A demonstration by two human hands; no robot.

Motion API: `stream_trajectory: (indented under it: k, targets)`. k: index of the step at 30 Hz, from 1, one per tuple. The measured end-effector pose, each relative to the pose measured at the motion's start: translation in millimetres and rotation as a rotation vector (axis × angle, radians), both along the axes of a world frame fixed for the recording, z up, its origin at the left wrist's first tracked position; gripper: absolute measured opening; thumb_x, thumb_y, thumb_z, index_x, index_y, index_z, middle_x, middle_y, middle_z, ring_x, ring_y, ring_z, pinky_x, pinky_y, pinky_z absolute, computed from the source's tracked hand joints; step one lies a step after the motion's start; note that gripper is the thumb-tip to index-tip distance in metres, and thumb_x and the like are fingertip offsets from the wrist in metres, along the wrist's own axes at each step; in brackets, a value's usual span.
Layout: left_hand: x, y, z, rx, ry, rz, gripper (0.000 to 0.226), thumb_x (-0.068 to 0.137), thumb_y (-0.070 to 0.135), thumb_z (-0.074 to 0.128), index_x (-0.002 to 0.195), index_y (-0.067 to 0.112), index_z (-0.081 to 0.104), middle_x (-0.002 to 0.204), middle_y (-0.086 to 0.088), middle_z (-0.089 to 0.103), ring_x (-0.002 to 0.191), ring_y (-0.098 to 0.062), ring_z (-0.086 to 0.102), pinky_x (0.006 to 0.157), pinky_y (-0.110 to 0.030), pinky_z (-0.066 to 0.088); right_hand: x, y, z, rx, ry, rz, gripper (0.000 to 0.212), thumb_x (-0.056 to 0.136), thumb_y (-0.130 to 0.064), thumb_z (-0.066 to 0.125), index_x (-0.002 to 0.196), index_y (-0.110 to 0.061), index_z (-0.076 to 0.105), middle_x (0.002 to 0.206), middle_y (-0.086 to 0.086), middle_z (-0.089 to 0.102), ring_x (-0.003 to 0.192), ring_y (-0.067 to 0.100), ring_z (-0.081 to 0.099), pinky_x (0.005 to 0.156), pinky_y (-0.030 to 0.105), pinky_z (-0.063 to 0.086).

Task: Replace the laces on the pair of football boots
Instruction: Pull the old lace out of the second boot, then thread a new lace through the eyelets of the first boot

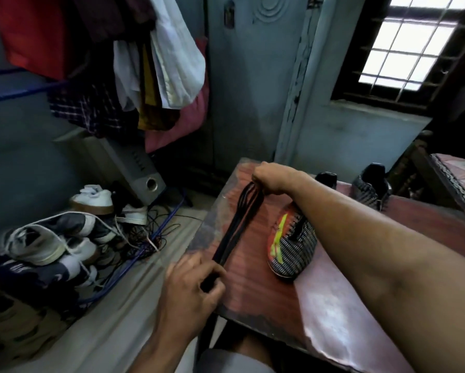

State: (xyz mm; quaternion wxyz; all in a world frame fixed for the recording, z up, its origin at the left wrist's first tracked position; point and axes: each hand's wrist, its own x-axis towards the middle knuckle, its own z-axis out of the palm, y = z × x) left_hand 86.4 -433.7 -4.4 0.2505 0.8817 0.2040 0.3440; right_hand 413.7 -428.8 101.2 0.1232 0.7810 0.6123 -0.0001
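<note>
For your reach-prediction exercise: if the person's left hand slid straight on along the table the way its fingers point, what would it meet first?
Probably the boot: the left hand, gripping the black laces, points right across bare table towards its toe. Depth is uncertain.

Dim room, daylight only from the barred, blown-out window [408, 41] top right. Soft glare on the reddish wooden table [330, 313] near edge; left floor side sits in shadow. Wide-angle bending at edges, left hand [191, 286] motion-blurred.
</note>
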Motion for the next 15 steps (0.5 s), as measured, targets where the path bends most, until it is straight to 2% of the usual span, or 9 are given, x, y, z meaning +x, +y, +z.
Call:
stream_trajectory:
  k: [2, 4, 7, 11, 15]
  targets:
    - [1, 2, -4, -0.014, 0.033, 0.032, 0.010, 0.073, 0.031, 0.071, 0.081, 0.037, 0.070, 0.077, 0.024, 0.043, 0.079, 0.001, 0.044, 0.078, -0.035, 0.040, 2, 3, -8, 0.011, 0.004, 0.003, 0.015, 0.094, -0.017, 0.067, 0.099, -0.003, 0.070, 0.107, 0.016, 0.069, 0.104, 0.035, 0.063, 0.083, 0.035, 0.043]
    - [1, 2, -7, -0.031, 0.064, 0.046, 0.022, 0.071, 0.021, 0.083, 0.081, 0.037, 0.073, 0.075, 0.020, 0.046, 0.077, -0.004, 0.048, 0.074, -0.038, 0.046, 6, 3, -12, 0.036, 0.002, 0.005, 0.012, 0.093, -0.017, 0.068, 0.097, -0.006, 0.069, 0.105, 0.013, 0.069, 0.103, 0.034, 0.064, 0.082, 0.036, 0.044]
    - [1, 1, -7, -0.030, 0.101, 0.056, 0.028, 0.069, 0.016, 0.089, 0.081, 0.038, 0.075, 0.076, 0.022, 0.046, 0.080, -0.004, 0.045, 0.072, -0.040, 0.050, 7, 2, -16, 0.068, -0.022, 0.017, 0.007, 0.093, -0.013, 0.065, 0.095, -0.007, 0.069, 0.105, 0.013, 0.069, 0.102, 0.034, 0.064, 0.083, 0.038, 0.045]
    - [2, 0, -8, -0.016, 0.077, 0.087, 0.018, 0.071, 0.022, 0.090, 0.079, 0.031, 0.077, 0.076, 0.018, 0.045, 0.080, -0.005, 0.040, 0.068, -0.038, 0.051, 3, 2, -22, 0.127, -0.066, 0.056, 0.014, 0.099, -0.014, 0.057, 0.102, -0.008, 0.069, 0.112, 0.011, 0.069, 0.108, 0.032, 0.065, 0.089, 0.041, 0.048]
    - [3, 3, -11, -0.037, 0.031, 0.097, 0.008, 0.080, 0.031, 0.084, 0.080, 0.025, 0.079, 0.082, 0.010, 0.046, 0.084, -0.013, 0.048, 0.070, -0.041, 0.053, -3, 1, -19, 0.197, -0.089, 0.024, 0.020, 0.102, -0.016, 0.054, 0.118, -0.011, 0.064, 0.125, 0.011, 0.064, 0.111, 0.033, 0.066, 0.090, 0.047, 0.054]
